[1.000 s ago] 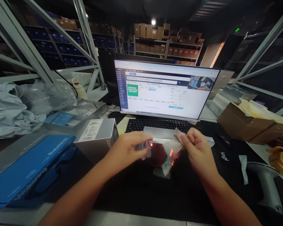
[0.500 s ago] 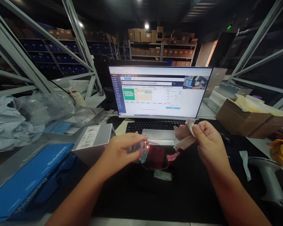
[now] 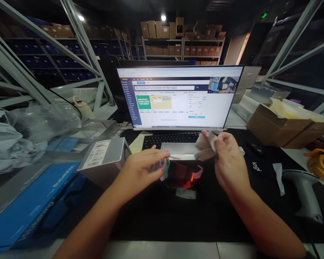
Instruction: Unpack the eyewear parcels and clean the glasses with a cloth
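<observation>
My left hand is closed on one end of a pair of goggles with a single dark red, shiny lens, held over the black mat. Teal and pink pieces show at the two sides of the lens. In my right hand a crumpled pale cloth or wrapper is pinched between thumb and fingers, up and to the right of the goggles. Behind them lies a shallow whitish box or tray, partly hidden by the wrapper. Below the lens is a small pale packet.
A monitor and keyboard stand ahead. To the left are a grey box, a blue box and plastic bags. On the right sit a barcode scanner, a white strip and a cardboard box.
My right hand has shifted slightly left with the pale wrapper, which is now more bunched. The goggles have tilted a little, with the glint moving across the lens. The whole view has shifted slightly.
</observation>
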A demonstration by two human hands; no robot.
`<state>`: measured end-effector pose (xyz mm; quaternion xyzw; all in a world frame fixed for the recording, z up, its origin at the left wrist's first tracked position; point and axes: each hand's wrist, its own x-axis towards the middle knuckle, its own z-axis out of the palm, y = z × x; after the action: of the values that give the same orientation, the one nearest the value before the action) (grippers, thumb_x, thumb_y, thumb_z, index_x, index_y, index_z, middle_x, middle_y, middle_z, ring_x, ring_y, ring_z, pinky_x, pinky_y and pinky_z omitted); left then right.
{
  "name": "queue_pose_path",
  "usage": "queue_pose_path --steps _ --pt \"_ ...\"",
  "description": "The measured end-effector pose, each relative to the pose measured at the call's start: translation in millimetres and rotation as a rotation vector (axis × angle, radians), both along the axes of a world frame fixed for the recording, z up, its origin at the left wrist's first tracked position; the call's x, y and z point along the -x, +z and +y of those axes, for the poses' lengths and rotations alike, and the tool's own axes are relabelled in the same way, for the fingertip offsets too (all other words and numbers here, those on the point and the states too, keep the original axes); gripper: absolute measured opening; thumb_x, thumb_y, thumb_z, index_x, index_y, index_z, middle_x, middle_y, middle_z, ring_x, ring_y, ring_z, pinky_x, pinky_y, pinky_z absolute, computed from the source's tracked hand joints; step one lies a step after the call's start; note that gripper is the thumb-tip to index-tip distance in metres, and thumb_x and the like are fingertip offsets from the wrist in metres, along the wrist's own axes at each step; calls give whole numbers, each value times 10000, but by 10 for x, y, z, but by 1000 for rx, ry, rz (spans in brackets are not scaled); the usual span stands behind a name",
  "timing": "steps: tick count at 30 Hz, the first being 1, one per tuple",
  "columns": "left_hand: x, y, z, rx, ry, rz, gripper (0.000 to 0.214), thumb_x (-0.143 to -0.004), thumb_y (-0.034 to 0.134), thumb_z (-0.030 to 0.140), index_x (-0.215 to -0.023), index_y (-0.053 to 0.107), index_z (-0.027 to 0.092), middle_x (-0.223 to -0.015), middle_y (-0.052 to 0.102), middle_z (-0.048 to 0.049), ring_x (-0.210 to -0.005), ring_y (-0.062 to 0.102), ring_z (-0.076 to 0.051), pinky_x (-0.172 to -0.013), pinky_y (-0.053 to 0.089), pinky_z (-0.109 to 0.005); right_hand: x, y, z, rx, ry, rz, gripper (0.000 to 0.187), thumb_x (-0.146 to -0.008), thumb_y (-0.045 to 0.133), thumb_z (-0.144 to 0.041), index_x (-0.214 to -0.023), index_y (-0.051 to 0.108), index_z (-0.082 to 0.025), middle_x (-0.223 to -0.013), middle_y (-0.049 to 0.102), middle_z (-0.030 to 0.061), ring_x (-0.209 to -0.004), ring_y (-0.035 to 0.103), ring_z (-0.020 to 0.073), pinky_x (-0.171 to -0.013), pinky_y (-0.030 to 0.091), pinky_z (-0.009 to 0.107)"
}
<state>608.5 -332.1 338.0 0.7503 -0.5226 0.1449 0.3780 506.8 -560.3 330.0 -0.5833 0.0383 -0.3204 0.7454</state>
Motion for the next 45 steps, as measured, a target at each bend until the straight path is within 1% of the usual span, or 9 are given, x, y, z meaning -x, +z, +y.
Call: queue_pose_path --steps 5,8,12,16,24,31,35,40,45 --pt "68 -72 -66 -17 -60 -63 351 -887 665 145 -1227 706 222 -1205 734 -74 -1121 696 -221 -1174 421 -452 200 -69 299 542 281 0 133 -1000 536 -253 -1128 559 -280 -1377 648 59 -1254 624 231 -1026 533 427" --pt "62 -98 -76 11 -58 -62 327 -895 658 139 -1207 711 218 -1227 723 -86 -1131 690 -220 -1172 422 -458 235 -103 332 828 227 -46 152 -971 561 -190 -1077 618 -284 -1388 639 49 -1291 591 233 -1093 476 422" --pt "24 -106 -70 38 -65 -14 353 -868 665 115 -1204 711 214 -1152 752 -72 -1105 700 -220 -1175 418 -460 194 -58 178 823 66 172 460 -749 853 -315 -1090 546 -276 -1212 705 65 -1081 673 270 -892 539 387" --pt "19 -78 -61 54 -59 28 332 -861 675 119 -1177 726 207 -1124 761 -68 -1083 706 -216 -1183 401 -478 171 39 -20 868 352 410 378 -766 826 -352 -907 490 -254 -766 598 -53 -682 554 153 -617 430 265" --pt "104 -19 -32 -1 -123 74 349 -873 643 105 -1196 708 218 -1178 736 -79 -1078 702 -207 -1211 312 -540 149 108 -204 843 659 368 447 -805 779 -295 -710 348 -226 -709 432 -47 -668 376 121 -576 338 240" --pt "210 -40 -62 -127 -60 -124 240 -907 580 105 -1117 690 141 -1102 740 -107 -1034 704 -219 -1187 323 -601 218 -92 190 695 457 415 512 -923 633 -471 -637 279 -237 -516 482 -47 -454 536 119 -450 327 223" --pt "187 -15 -33 -109 -94 -63 294 -870 616 82 -1139 691 174 -1148 734 -85 -1052 703 -218 -1201 290 -609 220 -18 125 580 592 451 497 -868 718 -406 -663 300 -233 -594 532 -40 -526 566 120 -485 359 213" --pt "165 6 -19 -113 -111 24 315 -846 640 73 -1136 701 182 -1146 737 -70 -1070 700 -218 -1223 247 -596 179 89 -73 733 672 452 519 -754 810 -231 -625 308 -215 -600 466 -60 -562 436 85 -515 313 211" --pt "212 -24 -80 -145 -71 -50 250 -876 618 92 -1102 703 156 -1127 734 -99 -1045 700 -227 -1209 275 -602 196 -30 195 466 512 518 560 -745 828 -376 -625 299 -233 -545 551 -38 -475 593 144 -451 382 225"
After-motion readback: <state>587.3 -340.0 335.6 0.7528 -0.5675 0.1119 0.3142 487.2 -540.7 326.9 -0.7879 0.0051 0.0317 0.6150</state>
